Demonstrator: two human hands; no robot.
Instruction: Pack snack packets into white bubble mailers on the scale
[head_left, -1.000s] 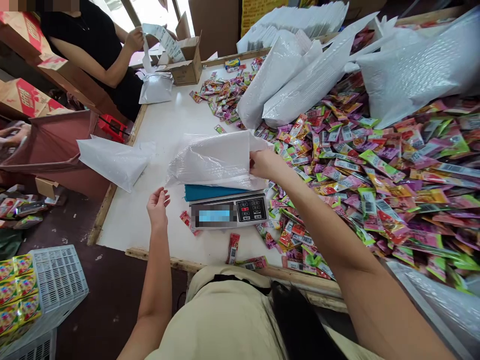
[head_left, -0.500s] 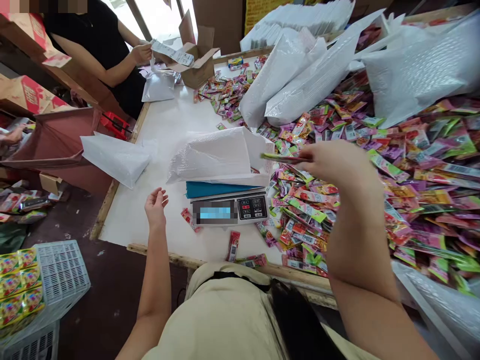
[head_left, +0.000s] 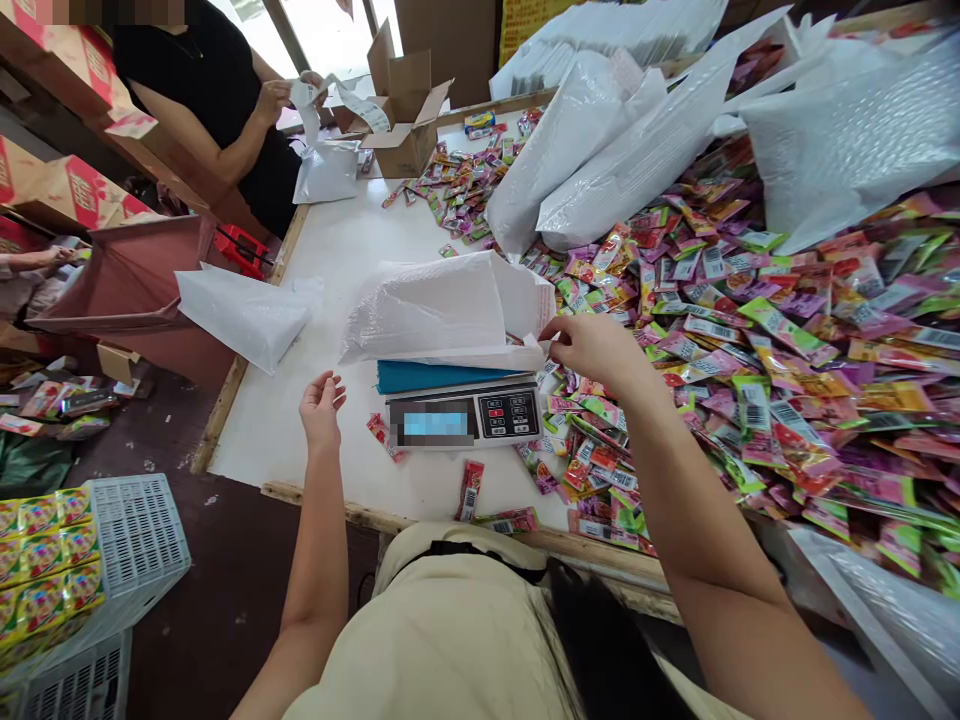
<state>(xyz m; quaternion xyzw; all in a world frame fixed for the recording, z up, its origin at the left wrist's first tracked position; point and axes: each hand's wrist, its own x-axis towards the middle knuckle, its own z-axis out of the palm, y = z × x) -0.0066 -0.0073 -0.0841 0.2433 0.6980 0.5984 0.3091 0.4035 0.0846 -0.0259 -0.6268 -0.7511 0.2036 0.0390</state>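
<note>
A white bubble mailer (head_left: 427,310) lies on its side on the blue platform (head_left: 435,377) of a digital scale (head_left: 506,413), its mouth facing right. At that mouth is my right hand (head_left: 589,350), fingers pinched against the mailer's edge; no packet shows in them. My left hand (head_left: 321,405) hovers left of the scale, empty, with loosely curled fingers apart. Small colourful snack packets (head_left: 705,330) form a large heap to the right. One red packet (head_left: 470,490) lies in front of the scale, and another lies partly beside its left corner.
Filled white mailers (head_left: 622,170) rest on the heap at the back. A flat white bag (head_left: 247,315) overhangs the table's left edge. Beyond it, a co-worker (head_left: 217,110) handles a label strip near an open carton (head_left: 405,145). A plastic crate (head_left: 142,540) stands on the floor at lower left.
My right hand has moved left and down from above the heap to the mailer's mouth. The green packet it held is out of sight. My left hand stays about where it was.
</note>
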